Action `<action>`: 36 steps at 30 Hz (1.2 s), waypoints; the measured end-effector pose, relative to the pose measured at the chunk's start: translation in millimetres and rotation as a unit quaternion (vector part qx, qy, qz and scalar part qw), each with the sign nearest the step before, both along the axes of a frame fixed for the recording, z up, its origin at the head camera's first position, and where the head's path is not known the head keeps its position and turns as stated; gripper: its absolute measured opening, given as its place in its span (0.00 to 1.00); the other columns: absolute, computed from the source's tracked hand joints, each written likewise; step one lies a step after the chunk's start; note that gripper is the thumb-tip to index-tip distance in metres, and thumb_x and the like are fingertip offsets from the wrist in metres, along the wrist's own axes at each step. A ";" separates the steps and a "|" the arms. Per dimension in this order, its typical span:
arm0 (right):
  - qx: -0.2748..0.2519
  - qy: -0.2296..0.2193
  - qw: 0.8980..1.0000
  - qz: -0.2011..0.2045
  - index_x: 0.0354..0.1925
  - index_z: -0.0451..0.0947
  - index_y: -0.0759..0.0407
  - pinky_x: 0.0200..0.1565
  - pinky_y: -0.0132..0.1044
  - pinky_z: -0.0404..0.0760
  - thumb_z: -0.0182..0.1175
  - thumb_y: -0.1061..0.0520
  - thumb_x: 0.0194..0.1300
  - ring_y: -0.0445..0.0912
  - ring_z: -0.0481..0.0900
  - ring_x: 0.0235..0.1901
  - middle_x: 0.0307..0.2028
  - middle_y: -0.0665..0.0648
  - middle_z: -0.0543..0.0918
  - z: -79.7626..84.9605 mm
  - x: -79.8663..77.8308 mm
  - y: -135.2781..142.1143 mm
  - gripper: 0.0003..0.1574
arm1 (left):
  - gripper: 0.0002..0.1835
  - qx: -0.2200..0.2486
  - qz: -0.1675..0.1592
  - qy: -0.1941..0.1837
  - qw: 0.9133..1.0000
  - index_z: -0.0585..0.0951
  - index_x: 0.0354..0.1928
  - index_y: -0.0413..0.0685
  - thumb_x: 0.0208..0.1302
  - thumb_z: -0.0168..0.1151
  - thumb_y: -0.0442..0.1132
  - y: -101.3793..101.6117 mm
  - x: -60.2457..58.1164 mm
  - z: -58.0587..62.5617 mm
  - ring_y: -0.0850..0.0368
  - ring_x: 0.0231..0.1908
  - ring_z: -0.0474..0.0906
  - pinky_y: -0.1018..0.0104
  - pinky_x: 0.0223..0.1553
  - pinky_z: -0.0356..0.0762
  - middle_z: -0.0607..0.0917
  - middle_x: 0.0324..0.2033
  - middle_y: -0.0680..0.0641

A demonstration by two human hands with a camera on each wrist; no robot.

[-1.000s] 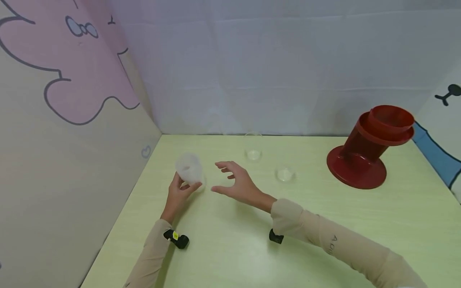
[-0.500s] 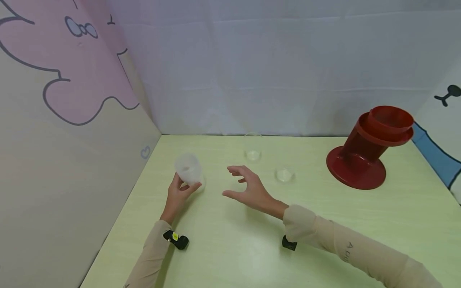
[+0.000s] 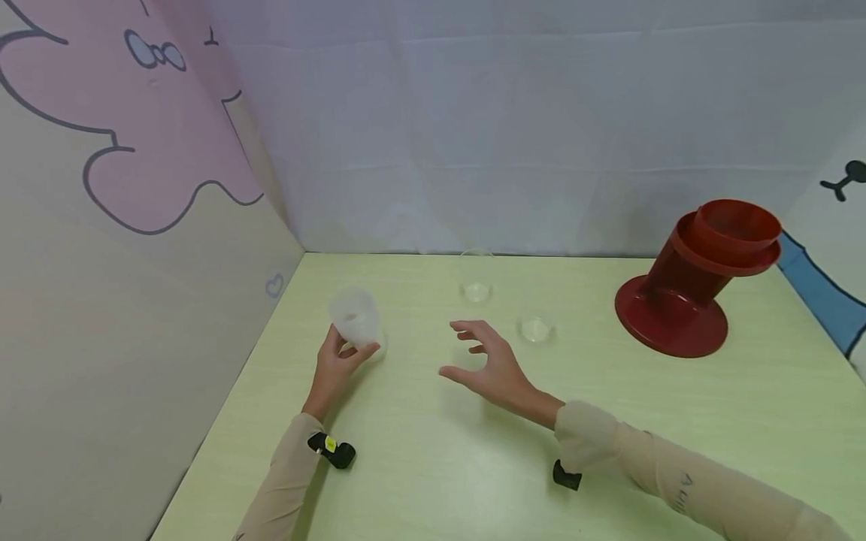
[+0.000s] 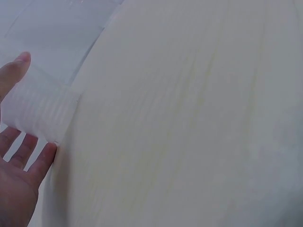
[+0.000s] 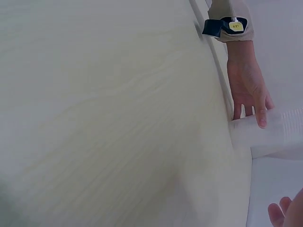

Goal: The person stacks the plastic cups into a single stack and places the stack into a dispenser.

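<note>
My left hand (image 3: 336, 366) grips a translucent white plastic cup (image 3: 355, 315) low on its side, at the left of the table. Ribbing shows on the cup's wall (image 4: 40, 101) in the left wrist view, with the thumb on one side and the fingers on the other. To the right of it, my right hand (image 3: 492, 366) is held over the table with thumb and fingers spread in a loose curve, nothing between them. Only some fingertips of the right hand (image 5: 289, 213) show in the right wrist view, where the left hand (image 5: 248, 87) also appears around the cup.
Two clear cups stand on the pale table (image 3: 419, 481): a taller clear cup (image 3: 476, 290) near the back edge, and a shorter clear cup (image 3: 536, 328) beyond my right hand. A red plastic stand-like vessel (image 3: 683, 285) with a wide round base is at the back right.
My right hand has moved away from the white cup, to the right and slightly nearer the front. The left hand and its cup have stayed in place.
</note>
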State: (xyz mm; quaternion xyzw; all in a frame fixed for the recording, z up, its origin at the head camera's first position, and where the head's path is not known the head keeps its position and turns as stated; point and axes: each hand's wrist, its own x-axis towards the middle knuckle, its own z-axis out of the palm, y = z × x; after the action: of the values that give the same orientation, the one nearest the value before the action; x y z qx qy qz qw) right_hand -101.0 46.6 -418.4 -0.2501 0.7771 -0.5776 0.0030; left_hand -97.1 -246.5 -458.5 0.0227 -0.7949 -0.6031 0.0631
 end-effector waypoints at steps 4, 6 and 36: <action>-0.008 -0.007 1.000 -0.022 0.60 0.69 0.50 0.51 0.52 0.76 0.74 0.54 0.51 0.45 0.73 0.54 0.56 0.47 0.73 -0.5 4.4 7.4 0.39 | 0.39 -0.003 -0.001 -0.004 1.000 0.63 0.67 0.57 0.55 0.71 0.41 -0.7 -0.1 -0.7 0.46 0.53 0.75 0.67 0.47 0.78 0.73 0.58 0.43; -0.012 -0.008 0.999 -0.032 0.61 0.69 0.48 0.51 0.52 0.76 0.74 0.52 0.51 0.44 0.73 0.54 0.57 0.46 0.73 -6.9 3.8 11.6 0.40 | 0.39 -0.004 0.000 -0.003 1.000 0.63 0.67 0.57 0.55 0.71 0.41 -0.4 0.1 -0.1 0.46 0.53 0.74 0.67 0.47 0.78 0.72 0.58 0.43; -0.019 -0.058 0.980 -0.188 0.59 0.67 0.64 0.54 0.55 0.72 0.71 0.63 0.53 0.56 0.71 0.56 0.57 0.60 0.72 0.6 32.3 61.3 0.37 | 0.38 0.002 -0.008 0.012 1.000 0.63 0.67 0.56 0.56 0.70 0.39 -1.4 1.1 -1.3 0.49 0.55 0.73 0.68 0.49 0.77 0.71 0.59 0.46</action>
State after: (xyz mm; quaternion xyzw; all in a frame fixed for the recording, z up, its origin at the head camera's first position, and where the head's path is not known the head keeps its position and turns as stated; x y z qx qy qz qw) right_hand -68.7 108.0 -417.8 -0.0654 0.7978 -0.5959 -0.0652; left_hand -96.1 -247.9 -459.8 0.0092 -0.7931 -0.6052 0.0679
